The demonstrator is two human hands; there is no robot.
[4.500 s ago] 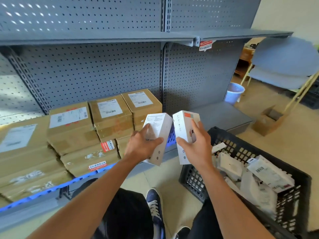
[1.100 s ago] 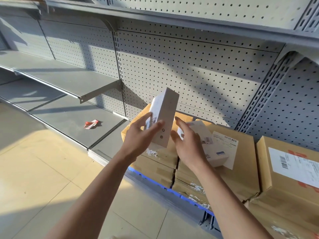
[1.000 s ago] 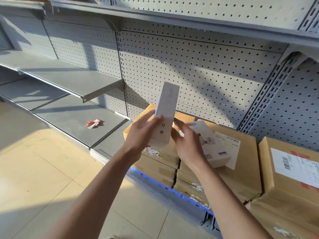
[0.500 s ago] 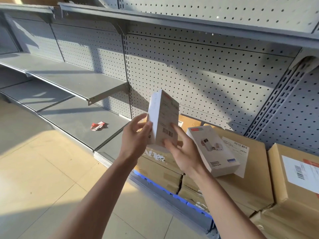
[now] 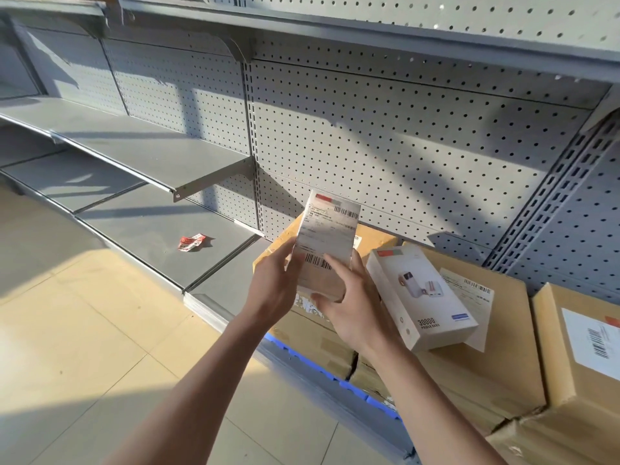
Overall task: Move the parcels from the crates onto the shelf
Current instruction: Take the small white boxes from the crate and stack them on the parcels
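Shelf (image 5: 157,226): grey sheet steel, pegboard back; your target.
Cartons (image 5: 476,347): brown card, flat tops, filling its right end.
Parcel (image 5: 327,239): white, smooth, labelled; held upright above the leftmost carton; lay it flat, label up.
Left hand (image 5: 273,283): fingers curled round its left edge.
Right hand (image 5: 349,297): fingers pinch its lower right.

white barcoded parcel (image 5: 323,245), brown cartons (image 5: 483,333), grey dotted pegboard shelf (image 5: 402,146), red-white scrap (image 5: 192,242), beige floor (image 5: 84,347)

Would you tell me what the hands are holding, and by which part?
Both hands, left and right, hold one white box by its lower end.
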